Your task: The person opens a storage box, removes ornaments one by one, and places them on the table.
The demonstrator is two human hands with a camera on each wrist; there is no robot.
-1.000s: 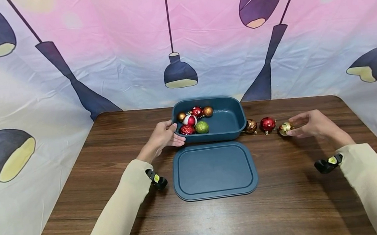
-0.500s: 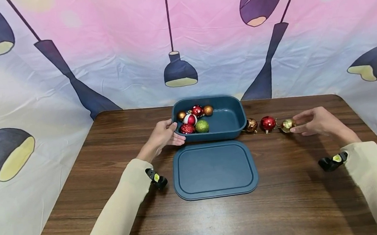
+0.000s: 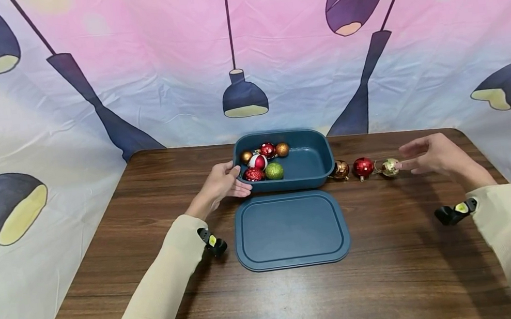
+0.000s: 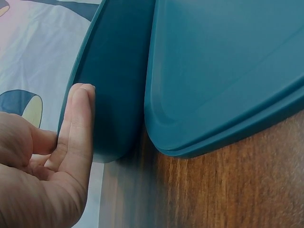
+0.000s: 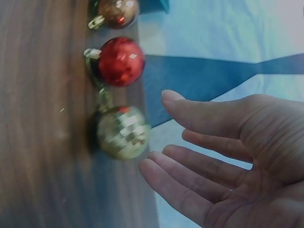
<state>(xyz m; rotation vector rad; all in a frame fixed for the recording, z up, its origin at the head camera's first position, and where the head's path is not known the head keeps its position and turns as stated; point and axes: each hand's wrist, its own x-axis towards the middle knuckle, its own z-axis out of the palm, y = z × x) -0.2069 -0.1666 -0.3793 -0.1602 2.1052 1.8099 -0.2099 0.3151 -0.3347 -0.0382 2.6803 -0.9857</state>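
Note:
My left hand (image 3: 221, 185) rests against the near left corner of a dark teal box (image 3: 315, 176), its fingers straight along the outer wall in the left wrist view. Several baubles lie in the box's left half, among them a glittery green bauble (image 3: 274, 171) and a red-and-white bauble (image 3: 258, 162). My right hand (image 3: 437, 157) is beside a faceted gold bauble (image 5: 123, 133) on the table. Its fingers are spread, and the right wrist view shows a gap between them and the bauble. A shiny red bauble (image 5: 121, 61) and a bronze bauble (image 3: 341, 170) line up leftward towards the box.
A flat teal lid (image 3: 291, 231) lies on the brown wooden table (image 3: 181, 302), just in front of the box. Behind the table's far edge hangs a cloth backdrop (image 3: 175, 110) printed with lamps.
My right hand has let go of the gold bauble and drawn back to the right and slightly away. The gold bauble has shifted slightly right. My left hand stays at the box.

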